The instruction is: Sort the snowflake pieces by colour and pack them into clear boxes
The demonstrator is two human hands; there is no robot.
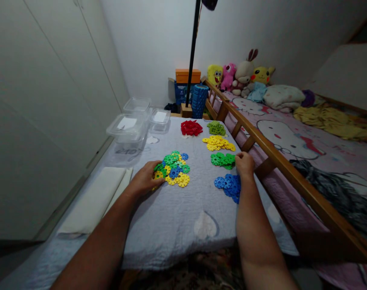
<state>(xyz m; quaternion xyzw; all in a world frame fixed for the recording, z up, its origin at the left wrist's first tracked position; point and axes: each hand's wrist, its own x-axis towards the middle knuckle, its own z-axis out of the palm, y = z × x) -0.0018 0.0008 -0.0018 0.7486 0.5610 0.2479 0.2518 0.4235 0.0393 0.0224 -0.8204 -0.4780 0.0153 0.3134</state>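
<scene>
Left hand (145, 177) curves around mixed discs (174, 173), on side toward left edge of table (177, 219); right hand (245, 163), fingers bent, at green discs (221, 160) near right edge. Grasp, both: cannot tell.

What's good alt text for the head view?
The left hand touches a mixed pile of green, yellow and blue discs on a cloth-covered table; the right hand is at a green pile. A blue pile, yellow pile, lime pile and red pile lie nearby. Clear boxes stand behind, a wooden rail at right.
</scene>
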